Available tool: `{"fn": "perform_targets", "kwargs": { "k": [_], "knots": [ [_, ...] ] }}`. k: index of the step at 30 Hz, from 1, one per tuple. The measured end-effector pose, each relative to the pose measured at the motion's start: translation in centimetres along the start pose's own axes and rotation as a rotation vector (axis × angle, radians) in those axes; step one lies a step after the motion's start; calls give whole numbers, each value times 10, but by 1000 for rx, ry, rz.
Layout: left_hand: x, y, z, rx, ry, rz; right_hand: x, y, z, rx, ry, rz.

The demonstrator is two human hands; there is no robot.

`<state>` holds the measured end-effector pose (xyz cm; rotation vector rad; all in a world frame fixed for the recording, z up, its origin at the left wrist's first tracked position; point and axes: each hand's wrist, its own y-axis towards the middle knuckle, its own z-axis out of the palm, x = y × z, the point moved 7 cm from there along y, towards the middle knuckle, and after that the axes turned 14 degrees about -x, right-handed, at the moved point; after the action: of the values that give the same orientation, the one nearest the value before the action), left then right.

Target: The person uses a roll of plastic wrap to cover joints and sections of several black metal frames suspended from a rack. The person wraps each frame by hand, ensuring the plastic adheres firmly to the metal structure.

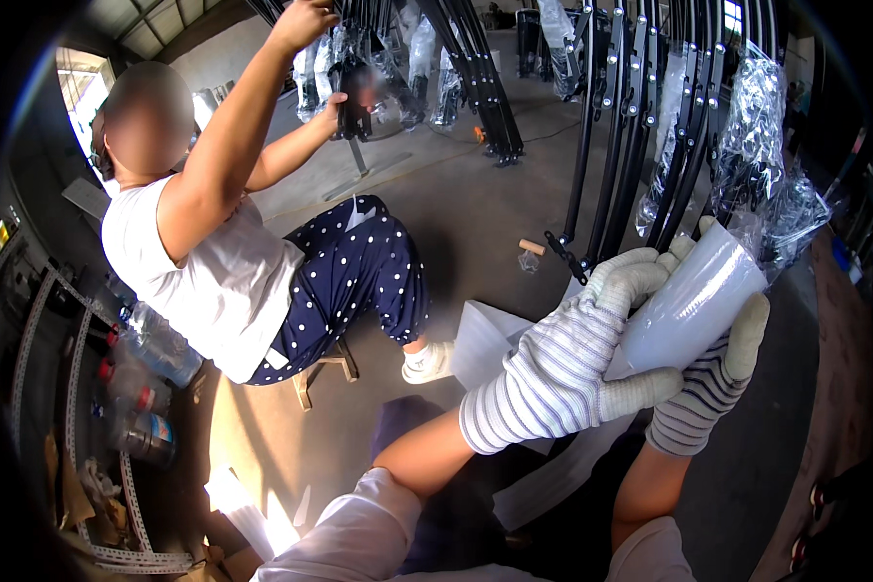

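My left hand (563,364), in a white knit glove with thin grey stripes, wraps round a white translucent plastic sheet (694,301) curled into a tube. Its fingers lie along the far side of the tube and its thumb lies across the near end. My right hand (694,407), gloved alike, cups the same sheet from below and the right, with most of its fingers hidden behind it. The tube slants up and to the right, against clear film wrap (752,126) on a bundle of black metal tubes (626,136). Whether a tube runs inside the sheet is hidden.
A co-worker in a white shirt (204,281) sits on a low wooden stool (306,388) at left, arms raised to another hanging bundle (354,87). Loose white sheets (490,339) lie near my knees. A metal rack (73,388) and plastic bottles (160,344) stand far left.
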<state>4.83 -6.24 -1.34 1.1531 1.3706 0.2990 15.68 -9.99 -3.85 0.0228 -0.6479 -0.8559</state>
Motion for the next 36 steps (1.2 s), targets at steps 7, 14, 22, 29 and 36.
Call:
{"fn": "perform_targets", "kwargs": {
  "k": [7,14,22,29,36],
  "knots": [
    [7,-5,4,-8,-26,31,-5,-1,2,52,-23,61],
    [23,-21,-6,-74,-37,-11,-27,-8,-4,43,-257,-15],
    [52,-32,-25,-293,-199,-263,-61,-4,12,142,-146,216],
    [48,-30,-38,-383,-98,-173,-77,6,13,278,-24,281],
    [54,-21,-60,-368,-446,-412,-83,8,18,367,109,372]
  ]
}}
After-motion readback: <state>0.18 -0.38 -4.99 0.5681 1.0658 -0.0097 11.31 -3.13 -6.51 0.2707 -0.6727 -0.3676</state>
